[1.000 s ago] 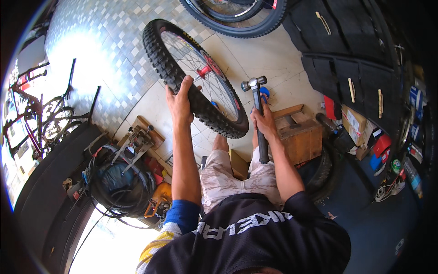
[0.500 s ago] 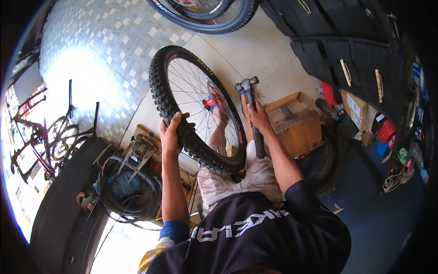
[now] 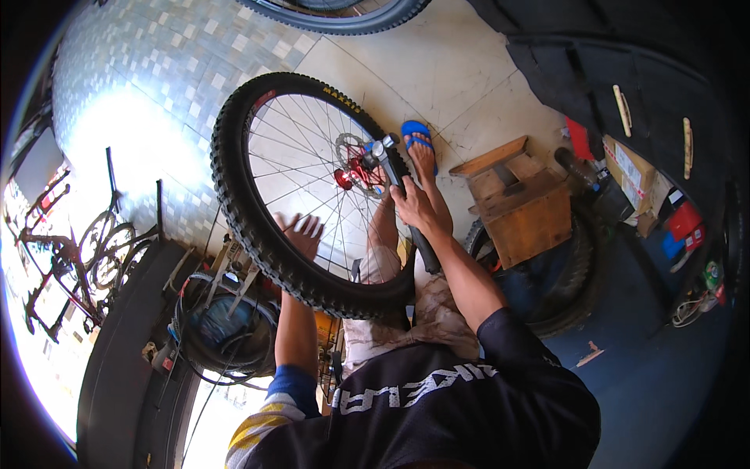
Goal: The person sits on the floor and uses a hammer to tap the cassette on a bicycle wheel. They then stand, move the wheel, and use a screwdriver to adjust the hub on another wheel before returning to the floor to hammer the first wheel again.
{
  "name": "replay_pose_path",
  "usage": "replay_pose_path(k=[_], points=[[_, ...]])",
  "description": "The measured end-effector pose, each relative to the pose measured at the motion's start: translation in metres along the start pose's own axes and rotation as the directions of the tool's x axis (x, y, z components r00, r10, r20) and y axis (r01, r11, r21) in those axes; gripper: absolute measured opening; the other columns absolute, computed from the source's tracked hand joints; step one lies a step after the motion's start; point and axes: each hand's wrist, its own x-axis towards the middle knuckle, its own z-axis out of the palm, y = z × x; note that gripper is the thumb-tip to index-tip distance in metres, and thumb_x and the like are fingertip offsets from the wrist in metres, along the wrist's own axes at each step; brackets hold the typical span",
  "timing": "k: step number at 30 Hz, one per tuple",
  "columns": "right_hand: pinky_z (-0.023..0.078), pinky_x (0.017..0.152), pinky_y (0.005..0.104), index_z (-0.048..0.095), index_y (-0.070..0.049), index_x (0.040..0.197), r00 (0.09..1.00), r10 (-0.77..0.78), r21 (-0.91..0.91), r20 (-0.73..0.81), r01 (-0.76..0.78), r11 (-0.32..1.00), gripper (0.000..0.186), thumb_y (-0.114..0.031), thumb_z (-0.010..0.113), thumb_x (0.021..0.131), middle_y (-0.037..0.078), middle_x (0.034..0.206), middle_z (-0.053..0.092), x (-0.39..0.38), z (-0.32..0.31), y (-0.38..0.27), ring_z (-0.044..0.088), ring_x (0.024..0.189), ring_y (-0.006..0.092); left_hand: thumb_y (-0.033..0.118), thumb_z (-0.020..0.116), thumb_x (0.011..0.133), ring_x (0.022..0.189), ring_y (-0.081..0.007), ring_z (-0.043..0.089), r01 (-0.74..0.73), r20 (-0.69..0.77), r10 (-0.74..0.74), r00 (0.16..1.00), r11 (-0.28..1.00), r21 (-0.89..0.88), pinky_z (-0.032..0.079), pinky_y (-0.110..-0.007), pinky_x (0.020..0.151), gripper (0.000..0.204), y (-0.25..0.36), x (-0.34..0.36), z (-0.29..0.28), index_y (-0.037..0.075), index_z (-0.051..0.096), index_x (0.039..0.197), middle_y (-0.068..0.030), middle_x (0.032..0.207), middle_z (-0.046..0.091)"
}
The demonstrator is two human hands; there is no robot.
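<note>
A bicycle wheel (image 3: 228,205) with a knobby black tire, red hub (image 3: 344,179) and disc rotor leans over my lap, tilted. Behind its left rim, my left hand (image 3: 303,236) shows through the spokes with fingers stretched and spread; the tire hides part of the wrist. My right hand (image 3: 414,207) is wrapped round the dark handle of a hammer (image 3: 383,148). The metal hammer head lies near the hub, over the wheel's right side in this view. I cannot tell whether it touches the wheel.
A wooden box stool (image 3: 522,223) stands to the right, beside a tire. My foot in a blue flip-flop (image 3: 416,129) is on the floor ahead. Another wheel (image 3: 351,22) lies at the far edge. Coiled cables (image 3: 226,328) and a metal stand are at the left.
The wheel has turned to face up more and shifted left. My left hand has gone from gripping the tire to spread fingers behind the rim. The hammer has moved left toward the hub.
</note>
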Motion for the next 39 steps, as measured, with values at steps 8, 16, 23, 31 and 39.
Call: replay_pose_path(k=[8, 16, 23, 31, 39], points=[[0.045, 0.042, 0.0316, 0.056, -0.008, 0.113, 0.989, 0.127, 0.230, 0.073, -0.140, 0.963, 0.025, -0.032, 0.059, 0.106, 0.001, 0.068, 0.055, -0.003, -0.039, -0.003, 0.054, 0.048, 0.0115, 0.067, 0.038, 0.105, 0.109, -0.0318, 0.065, 0.118, 0.095, -0.142, 0.985, 0.967, 0.226, 0.051, -0.053, 0.098, 0.074, -0.077, 0.132, 0.046, 0.000, 0.053, 0.132, -0.0192, 0.122, 0.065], [0.047, 0.044, 0.0288, 0.053, -0.009, 0.104, 0.789, 0.346, 0.580, -0.508, 0.016, 0.815, 0.030, -0.038, 0.052, 0.110, 0.000, 0.073, 0.052, -0.003, -0.196, -0.064, 0.052, 0.052, 0.0102, 0.036, 0.044, 0.108, 0.101, -0.0194, 0.061, 0.063, 0.151, -0.086, 0.985, 0.986, 0.151, 0.051, -0.055, 0.094, 0.027, -0.091, 0.134, 0.059, 0.018, 0.061, 0.118, -0.0007, 0.108, 0.064], [0.053, 0.086, 0.0553, 0.050, 0.000, 0.129, 0.919, -0.379, -0.470, -0.112, 0.287, 0.835, 0.045, -0.036, 0.055, 0.104, 0.041, 0.127, 0.059, -0.020, -0.035, -0.065, 0.066, 0.108, 0.0500, 0.027, 0.051, 0.106, 0.096, -0.0152, 0.059, 0.075, 0.136, -0.100, 0.986, 0.981, 0.176, 0.053, -0.059, 0.090, 0.017, -0.080, 0.140, 0.063, 0.021, 0.065, 0.111, 0.0024, 0.100, 0.064], [0.056, 0.062, 0.0479, 0.055, -0.007, 0.118, 0.955, 0.160, -0.025, -0.249, -0.172, 0.985, 0.042, -0.048, 0.055, 0.105, 0.020, 0.085, 0.069, -0.014, -0.071, -0.027, 0.072, 0.070, 0.0364, 0.030, 0.044, 0.109, 0.103, -0.0241, 0.062, 0.049, 0.130, -0.077, 0.989, 0.977, 0.208, 0.052, -0.066, 0.091, 0.023, -0.089, 0.154, 0.079, 0.015, 0.060, 0.115, -0.0070, 0.110, 0.065], [0.057, 0.061, 0.0396, 0.048, -0.004, 0.111, 0.623, 0.042, -0.032, -0.781, -0.106, 0.994, 0.031, -0.034, 0.055, 0.108, 0.009, 0.081, 0.066, 0.010, -0.116, -0.032, 0.069, 0.069, 0.0252, 0.033, 0.041, 0.109, 0.099, -0.0276, 0.064, -0.036, 0.160, 0.005, 0.987, 0.981, 0.189, 0.055, -0.062, 0.079, 0.030, -0.101, 0.152, 0.065, 0.013, 0.058, 0.121, -0.0115, 0.111, 0.067]])
